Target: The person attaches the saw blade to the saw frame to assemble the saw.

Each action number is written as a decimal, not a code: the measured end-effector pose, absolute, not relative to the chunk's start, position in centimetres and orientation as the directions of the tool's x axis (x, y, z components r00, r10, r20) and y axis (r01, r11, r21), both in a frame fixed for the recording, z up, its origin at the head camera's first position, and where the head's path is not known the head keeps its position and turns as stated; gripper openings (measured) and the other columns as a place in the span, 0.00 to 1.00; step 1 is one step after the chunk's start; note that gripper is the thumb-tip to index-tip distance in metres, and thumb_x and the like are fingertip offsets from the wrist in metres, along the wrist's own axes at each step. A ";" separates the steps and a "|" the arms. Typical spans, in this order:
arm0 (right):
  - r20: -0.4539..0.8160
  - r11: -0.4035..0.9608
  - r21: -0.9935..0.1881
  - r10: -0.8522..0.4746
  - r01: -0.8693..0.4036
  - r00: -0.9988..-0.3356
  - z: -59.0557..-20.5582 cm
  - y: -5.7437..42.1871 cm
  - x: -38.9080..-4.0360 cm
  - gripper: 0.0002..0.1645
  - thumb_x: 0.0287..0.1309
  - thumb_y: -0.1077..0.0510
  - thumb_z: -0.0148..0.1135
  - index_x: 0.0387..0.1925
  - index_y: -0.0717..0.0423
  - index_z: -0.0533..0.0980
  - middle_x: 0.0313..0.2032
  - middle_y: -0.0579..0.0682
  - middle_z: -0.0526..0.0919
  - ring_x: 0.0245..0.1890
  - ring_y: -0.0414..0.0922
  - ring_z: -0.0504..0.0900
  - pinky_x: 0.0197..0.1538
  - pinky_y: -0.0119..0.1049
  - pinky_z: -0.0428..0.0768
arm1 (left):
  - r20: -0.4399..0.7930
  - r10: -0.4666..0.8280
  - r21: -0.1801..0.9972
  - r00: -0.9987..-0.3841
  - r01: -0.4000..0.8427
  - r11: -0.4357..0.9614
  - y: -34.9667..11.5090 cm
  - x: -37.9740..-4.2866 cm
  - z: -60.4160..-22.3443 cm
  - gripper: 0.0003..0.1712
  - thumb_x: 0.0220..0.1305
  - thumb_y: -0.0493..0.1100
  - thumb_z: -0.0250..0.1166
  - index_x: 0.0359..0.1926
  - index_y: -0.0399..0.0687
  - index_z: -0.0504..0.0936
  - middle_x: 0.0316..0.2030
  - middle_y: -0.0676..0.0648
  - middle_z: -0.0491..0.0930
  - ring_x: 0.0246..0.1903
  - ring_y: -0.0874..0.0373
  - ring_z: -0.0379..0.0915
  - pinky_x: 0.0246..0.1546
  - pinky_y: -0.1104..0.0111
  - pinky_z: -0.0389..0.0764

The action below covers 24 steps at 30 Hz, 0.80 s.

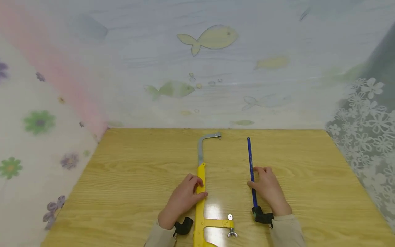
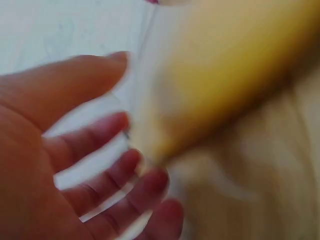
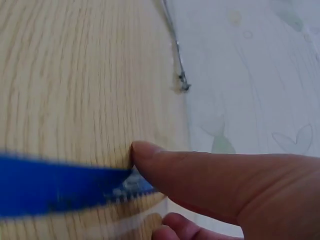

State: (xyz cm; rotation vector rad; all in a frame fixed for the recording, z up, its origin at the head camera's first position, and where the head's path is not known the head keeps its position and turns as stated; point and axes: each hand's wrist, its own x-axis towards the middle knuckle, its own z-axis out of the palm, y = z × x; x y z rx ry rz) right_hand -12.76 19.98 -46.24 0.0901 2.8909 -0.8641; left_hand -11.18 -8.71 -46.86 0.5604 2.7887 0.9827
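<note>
Over the table point(image 1: 139, 164), the left hand point(image 1: 182, 197) is loose-fingered and released at the yellow hacksaw frame point(image 1: 200, 210); at its three o'clock, the right hand point(image 1: 269, 189) pinches a blue hacksaw blade point(image 1: 250, 159).

The wood-grained bench point(image 1: 139, 154) meets a pale backdrop point(image 1: 139, 113) printed with fish: a yellow fish point(image 1: 217, 37) above a green-and-white fish point(image 1: 176, 89), 2 small rings point(image 1: 192, 79) between them. A pink band point(image 1: 58, 65) and a green flower point(image 1: 39, 122) show at left, white lacy flowers point(image 1: 371, 88) at right.

There are two hands point(image 1: 182, 198) point(image 1: 269, 188), one saw frame point(image 1: 200, 209), one blade point(image 1: 250, 161).
</note>
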 end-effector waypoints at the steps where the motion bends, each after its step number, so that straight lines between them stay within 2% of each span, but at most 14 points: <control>1: -0.134 0.833 -0.546 0.019 0.090 -0.991 -46.3 19.9 -12.8 0.32 0.46 0.55 0.65 0.53 0.64 0.68 0.47 0.64 0.66 0.41 0.56 0.71 0.38 0.48 0.70 | -0.012 0.396 0.617 -0.918 0.305 0.725 -8.6 -11.0 -46.6 0.16 0.52 0.57 0.63 0.36 0.54 0.74 0.31 0.55 0.65 0.25 0.64 0.61 0.26 0.72 0.65; 4: -0.150 0.826 -0.556 0.013 0.095 -0.989 -46.0 20.0 -12.6 0.27 0.49 0.59 0.62 0.52 0.64 0.68 0.45 0.63 0.67 0.37 0.53 0.72 0.35 0.45 0.71 | -0.050 0.485 0.619 -0.873 0.353 0.701 -7.9 -10.4 -45.7 0.15 0.52 0.57 0.63 0.34 0.55 0.75 0.29 0.57 0.67 0.25 0.66 0.63 0.26 0.73 0.66; 9: -0.136 0.844 -0.526 0.040 0.106 -0.990 -45.6 20.9 -12.5 0.21 0.50 0.65 0.58 0.48 0.68 0.70 0.40 0.64 0.70 0.31 0.50 0.72 0.30 0.42 0.71 | -0.121 0.680 0.728 -0.723 0.401 0.556 -7.0 -9.8 -45.3 0.11 0.53 0.55 0.63 0.32 0.56 0.76 0.23 0.62 0.71 0.22 0.71 0.65 0.25 0.77 0.68; 12: -0.126 0.863 -0.488 0.081 0.133 -0.989 -45.5 21.4 -12.4 0.18 0.50 0.64 0.58 0.43 0.71 0.71 0.37 0.64 0.72 0.30 0.51 0.71 0.30 0.43 0.71 | -0.153 0.728 0.752 -0.669 0.399 0.524 -7.0 -9.6 -45.3 0.10 0.52 0.55 0.64 0.30 0.57 0.77 0.22 0.63 0.71 0.22 0.72 0.66 0.26 0.78 0.68; 14: -0.123 0.868 -0.472 0.107 0.153 -0.987 -45.5 21.6 -12.3 0.16 0.50 0.64 0.57 0.40 0.71 0.72 0.34 0.63 0.73 0.30 0.51 0.71 0.30 0.44 0.70 | -0.150 0.741 0.713 -0.654 0.448 0.540 -7.0 -9.4 -45.3 0.10 0.50 0.56 0.65 0.29 0.59 0.77 0.23 0.63 0.70 0.24 0.72 0.65 0.26 0.79 0.67; 18: -0.103 0.867 -0.476 0.110 0.146 -0.989 -45.6 21.6 -12.2 0.11 0.50 0.66 0.55 0.36 0.70 0.74 0.31 0.60 0.76 0.28 0.50 0.71 0.31 0.44 0.70 | -0.164 0.760 0.536 -0.629 0.590 0.604 -6.7 -8.3 -45.4 0.13 0.46 0.62 0.65 0.27 0.65 0.75 0.25 0.65 0.66 0.27 0.70 0.59 0.29 0.76 0.61; 20: -0.092 0.868 -0.480 0.096 0.128 -0.991 -45.6 21.4 -12.2 0.11 0.51 0.66 0.55 0.35 0.71 0.75 0.31 0.60 0.76 0.28 0.50 0.71 0.30 0.44 0.70 | -0.177 0.748 0.457 -0.640 0.619 0.639 -6.5 -7.7 -45.5 0.14 0.44 0.62 0.65 0.28 0.67 0.73 0.24 0.66 0.64 0.28 0.69 0.57 0.29 0.74 0.57; 24: -0.092 0.863 -0.490 0.091 0.125 -0.992 -45.6 21.2 -12.3 0.11 0.51 0.65 0.54 0.36 0.71 0.74 0.33 0.63 0.75 0.30 0.51 0.72 0.31 0.45 0.71 | -0.155 0.708 0.370 -0.689 0.624 0.688 -6.1 -7.0 -45.5 0.15 0.44 0.54 0.68 0.31 0.65 0.71 0.23 0.65 0.61 0.28 0.68 0.57 0.30 0.71 0.55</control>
